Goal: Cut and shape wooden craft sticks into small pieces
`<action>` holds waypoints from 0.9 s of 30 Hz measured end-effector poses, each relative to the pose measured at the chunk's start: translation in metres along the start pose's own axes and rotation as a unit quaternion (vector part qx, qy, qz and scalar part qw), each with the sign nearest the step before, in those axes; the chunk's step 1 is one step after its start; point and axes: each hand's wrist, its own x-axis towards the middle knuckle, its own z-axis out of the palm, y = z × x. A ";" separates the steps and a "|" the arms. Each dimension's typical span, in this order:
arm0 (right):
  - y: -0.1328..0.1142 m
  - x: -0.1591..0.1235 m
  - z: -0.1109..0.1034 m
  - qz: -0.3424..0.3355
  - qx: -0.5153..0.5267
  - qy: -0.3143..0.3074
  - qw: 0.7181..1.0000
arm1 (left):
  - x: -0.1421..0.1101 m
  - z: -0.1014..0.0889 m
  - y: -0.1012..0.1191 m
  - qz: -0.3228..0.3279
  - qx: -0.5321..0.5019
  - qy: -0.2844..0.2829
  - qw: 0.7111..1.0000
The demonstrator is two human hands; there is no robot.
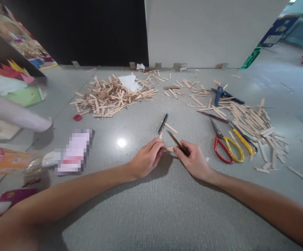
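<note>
My left hand [149, 153] is closed, fingertips pinching one end of a short thin wooden stick [169, 149]. At the stick's other end, the thumb of my right hand [193, 158] presses against it. That hand is wrapped around a slim cutting tool with a pointed metal blade [174, 138], its tip directed away from me; the fingers hide its handle, so its exact kind is unclear. Just beyond my hands, a dark pen-like tool [163, 123] lies across loose wooden sticks [171, 128] on the grey surface [151, 216].
Scissors with red and yellow handles [226, 148] lie to the right, beside a yellow-handled tool [242, 139] and scattered sticks [248, 118]. Further back are a stick pile [109, 96] and blue pliers-like tool [219, 94]. A blurred-out phone-shaped object [75, 150] lies left.
</note>
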 end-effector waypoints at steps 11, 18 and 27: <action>0.002 0.000 0.002 -0.006 -0.003 0.011 1.000 | 0.002 0.000 -0.002 0.036 -0.009 0.034 0.999; 0.004 0.000 0.001 -0.003 -0.006 0.025 1.000 | 0.001 0.000 -0.002 0.051 0.019 0.051 0.997; 0.002 0.001 0.000 -0.006 -0.004 0.009 1.000 | -0.004 0.001 0.002 0.067 0.062 0.056 0.994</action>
